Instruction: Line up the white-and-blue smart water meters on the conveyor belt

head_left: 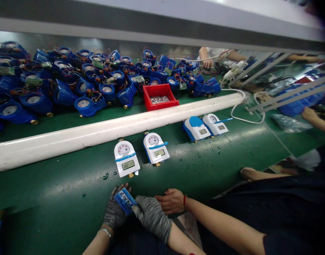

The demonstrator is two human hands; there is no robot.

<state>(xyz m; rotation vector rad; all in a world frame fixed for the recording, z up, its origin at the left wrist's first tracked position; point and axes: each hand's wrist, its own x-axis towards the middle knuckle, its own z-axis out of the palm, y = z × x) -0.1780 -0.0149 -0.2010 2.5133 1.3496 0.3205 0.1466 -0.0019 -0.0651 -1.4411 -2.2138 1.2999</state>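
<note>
Green bench, both gloved hands' grip closed on blue card, long axis slanting lower-right, left hand, right hand.

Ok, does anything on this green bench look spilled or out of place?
Yes: small dark droplets or bits dot the green mat beside the nearest white meter, and more specks lie scattered below the two meters farther right. What they are is unclear.

A red tray of small metal parts sits behind a long white pipe, beside heaped blue meter bodies
</note>
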